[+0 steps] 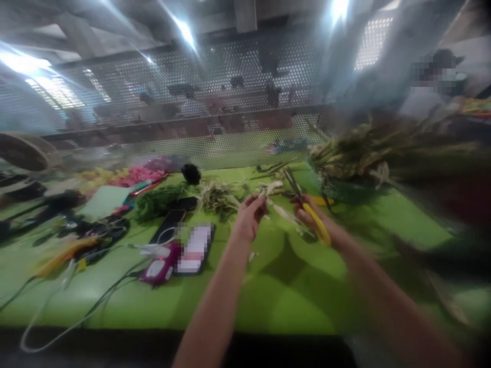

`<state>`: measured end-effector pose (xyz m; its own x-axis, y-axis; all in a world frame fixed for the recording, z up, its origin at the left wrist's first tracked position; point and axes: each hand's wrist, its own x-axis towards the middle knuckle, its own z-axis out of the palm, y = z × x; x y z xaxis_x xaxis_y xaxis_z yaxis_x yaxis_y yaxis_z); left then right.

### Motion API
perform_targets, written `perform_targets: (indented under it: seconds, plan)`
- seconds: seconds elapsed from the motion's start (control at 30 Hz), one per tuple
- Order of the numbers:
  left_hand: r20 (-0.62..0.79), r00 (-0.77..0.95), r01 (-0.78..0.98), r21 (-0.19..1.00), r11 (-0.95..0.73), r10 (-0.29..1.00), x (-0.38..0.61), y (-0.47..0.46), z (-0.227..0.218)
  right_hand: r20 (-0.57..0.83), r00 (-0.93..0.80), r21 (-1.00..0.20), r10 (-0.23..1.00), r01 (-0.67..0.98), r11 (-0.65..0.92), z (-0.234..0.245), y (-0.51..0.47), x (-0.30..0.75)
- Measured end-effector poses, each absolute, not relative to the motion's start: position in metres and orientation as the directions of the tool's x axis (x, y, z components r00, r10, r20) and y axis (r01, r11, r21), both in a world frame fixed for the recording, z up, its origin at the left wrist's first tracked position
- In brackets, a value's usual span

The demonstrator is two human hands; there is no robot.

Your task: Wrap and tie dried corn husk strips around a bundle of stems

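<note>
Near the front edge of the lime-green table (280, 312), left of the forearms, lie a purple plastic device (158, 272) and a lit phone (195, 248). Farther in, the left hand (250, 217) pinches a pale dried plant strip (273, 188), which juts past its fingertips, ragged and curled; the right hand (307, 209) grips yellow-handled, dark-bladed scissors (317, 223) beside it. Toward the far right corner, a green basin (337, 190) brims with dried stalks (345, 153).

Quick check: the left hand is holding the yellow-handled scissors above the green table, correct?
Wrong hand: the head view shows the yellow-handled scissors in the right hand, not the left hand. They are above the green table, as you said.
</note>
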<state>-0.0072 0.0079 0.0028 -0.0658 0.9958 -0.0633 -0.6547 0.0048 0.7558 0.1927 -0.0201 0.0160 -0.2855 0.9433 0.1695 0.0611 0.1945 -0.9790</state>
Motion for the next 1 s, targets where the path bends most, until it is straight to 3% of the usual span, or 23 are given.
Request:
perform_targets:
  seconds: [0.17, 0.37, 0.57, 1.0]
  plan:
    - [-0.030, -0.118, -0.670, 0.740, -0.057, 0.993, -0.004, 0.006, 0.006, 0.107, -0.395, -0.981, 0.912, 0.105, 0.161, 0.004, -0.022, 0.190]
    - [0.010, -0.166, -0.535, 0.839, -0.099, 0.986, 0.001, 0.004, 0.003, 0.079, -0.478, -0.988, 0.875, 0.082, 0.134, 0.000, -0.027, 0.181]
    - [0.033, -0.166, -0.420, 0.902, -0.101, 0.986, 0.010, 0.002, -0.002, 0.144, -0.461, -0.980, 0.876, 0.054, 0.190, 0.009, -0.032, 0.176]
    - [0.037, -0.147, -0.382, 0.919, -0.091, 0.988, 0.014, -0.001, -0.002, 0.089, -0.394, -0.996, 0.915, -0.029, 0.085, 0.002, -0.032, 0.173]
